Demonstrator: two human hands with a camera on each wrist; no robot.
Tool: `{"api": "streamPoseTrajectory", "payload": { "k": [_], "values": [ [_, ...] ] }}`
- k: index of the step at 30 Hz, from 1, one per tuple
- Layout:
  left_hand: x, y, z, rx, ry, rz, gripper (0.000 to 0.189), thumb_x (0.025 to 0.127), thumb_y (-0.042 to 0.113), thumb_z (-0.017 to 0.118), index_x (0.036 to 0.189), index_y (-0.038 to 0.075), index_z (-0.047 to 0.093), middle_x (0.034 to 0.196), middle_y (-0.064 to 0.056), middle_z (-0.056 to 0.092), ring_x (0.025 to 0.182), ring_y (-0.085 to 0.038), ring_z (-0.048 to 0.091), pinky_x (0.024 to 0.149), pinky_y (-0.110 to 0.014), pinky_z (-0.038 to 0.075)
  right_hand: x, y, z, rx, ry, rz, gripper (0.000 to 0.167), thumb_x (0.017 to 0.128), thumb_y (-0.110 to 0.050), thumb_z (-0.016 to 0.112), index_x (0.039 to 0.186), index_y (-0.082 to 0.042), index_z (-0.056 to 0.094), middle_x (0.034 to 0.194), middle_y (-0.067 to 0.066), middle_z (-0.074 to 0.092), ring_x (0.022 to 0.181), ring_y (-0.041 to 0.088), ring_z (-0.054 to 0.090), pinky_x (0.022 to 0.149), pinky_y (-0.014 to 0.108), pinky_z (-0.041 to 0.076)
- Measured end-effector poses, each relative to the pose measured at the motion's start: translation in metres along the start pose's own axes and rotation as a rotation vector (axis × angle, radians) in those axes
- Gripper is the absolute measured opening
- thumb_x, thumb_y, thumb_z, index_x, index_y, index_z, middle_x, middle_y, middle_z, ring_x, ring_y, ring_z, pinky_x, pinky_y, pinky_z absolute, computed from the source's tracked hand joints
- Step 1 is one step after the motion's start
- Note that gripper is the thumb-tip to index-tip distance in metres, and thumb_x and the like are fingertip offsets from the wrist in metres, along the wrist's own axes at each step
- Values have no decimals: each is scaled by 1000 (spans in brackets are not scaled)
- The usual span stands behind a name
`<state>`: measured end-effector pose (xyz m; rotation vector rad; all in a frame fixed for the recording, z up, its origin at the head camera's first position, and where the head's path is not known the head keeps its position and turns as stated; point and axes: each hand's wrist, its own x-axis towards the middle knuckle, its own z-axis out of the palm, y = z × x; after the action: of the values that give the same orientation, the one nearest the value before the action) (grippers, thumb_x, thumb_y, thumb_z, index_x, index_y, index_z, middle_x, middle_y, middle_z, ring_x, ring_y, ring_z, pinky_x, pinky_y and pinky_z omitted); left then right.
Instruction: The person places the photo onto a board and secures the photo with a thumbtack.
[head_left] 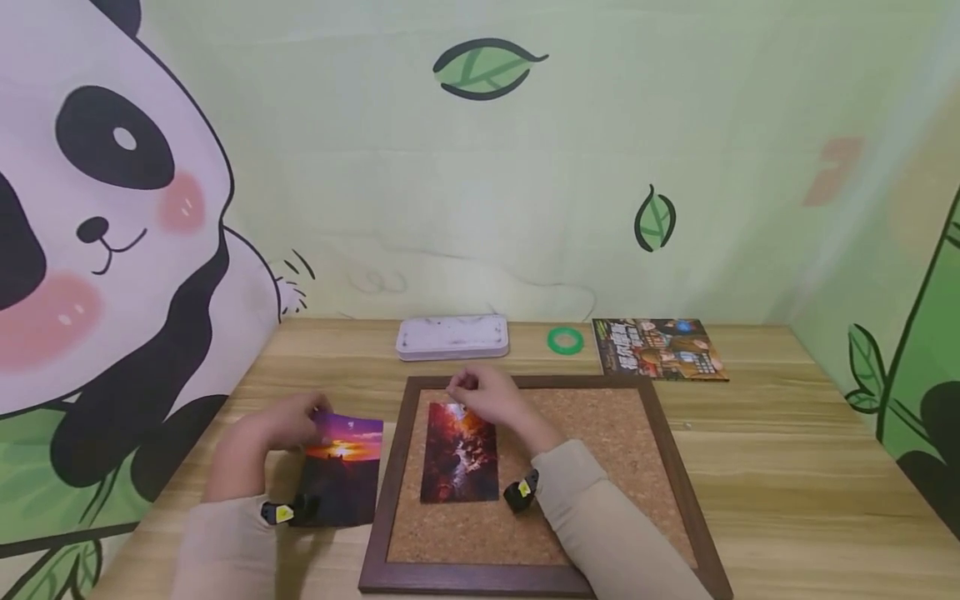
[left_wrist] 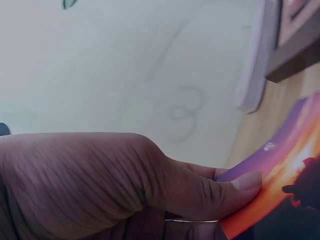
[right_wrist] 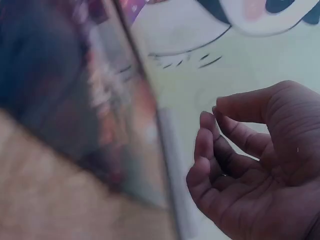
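On the left, my left hand (head_left: 296, 421) pinches the upper left edge of a sunset photo print (head_left: 343, 475). The left wrist view shows the thumb (left_wrist: 225, 195) on the purple and orange face, with fingers behind it and the print slightly bent. A red and dark photo print (head_left: 459, 458) lies on the left half of a framed cork board (head_left: 592, 467). Over that print's top edge is my right hand (head_left: 491, 393). In the right wrist view the thumb and index fingertips (right_wrist: 222, 106) meet, the other fingers are curled, and no object shows between them.
Behind the board stand a pale tin case (head_left: 452, 336), a green tape roll (head_left: 565, 340) and a comic-style booklet (head_left: 660, 350). A tiny clear piece (head_left: 687, 426) lies on the wooden table right of the board. A panda-printed backdrop (head_left: 360, 167) borders the table.
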<state>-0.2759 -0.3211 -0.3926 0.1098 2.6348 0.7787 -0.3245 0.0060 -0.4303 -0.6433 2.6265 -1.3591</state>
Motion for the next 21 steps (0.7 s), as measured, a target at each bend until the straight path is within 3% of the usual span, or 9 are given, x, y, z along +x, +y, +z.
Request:
{"api": "streamPoseTrajectory", "payload": {
  "k": [5, 10, 16, 21],
  "values": [
    [-14, 8, -6, -84, -14, 40, 37, 83, -1, 68, 118, -6, 58, 102, -19, 61, 82, -28, 60, 69, -42, 57, -16, -23, -20, 92, -15, -109, 16, 101, -23, 62, 101, -9, 68, 88, 4, 65, 76, 15, 56, 66, 30, 47],
    [-23, 12, -17, -153, 27, 104, 39, 86, -4, 62, 124, -11, 52, 103, -24, 61, 78, -27, 63, 66, -42, 58, -31, -40, -55, 173, 12, -135, 18, 102, -25, 59, 106, -9, 68, 93, 7, 67, 84, 20, 60, 72, 33, 50],
    [-27, 10, -30, -84, 210, 134, 40, 94, 4, 66, 130, -6, 51, 108, -27, 59, 78, -24, 64, 66, -37, 58, -52, -28, -105, 209, 90, -112, 21, 103, -25, 58, 109, -7, 67, 98, 10, 67, 90, 25, 61, 75, 37, 50],
    [-27, 17, -33, -130, 351, 183, 40, 96, 6, 65, 132, -1, 49, 114, -26, 56, 76, -25, 67, 64, -35, 58, -74, 1, -152, 195, 187, -55, 28, 104, -31, 58, 110, -5, 67, 97, 11, 66, 86, 21, 60, 71, 32, 50]
  ]
}}
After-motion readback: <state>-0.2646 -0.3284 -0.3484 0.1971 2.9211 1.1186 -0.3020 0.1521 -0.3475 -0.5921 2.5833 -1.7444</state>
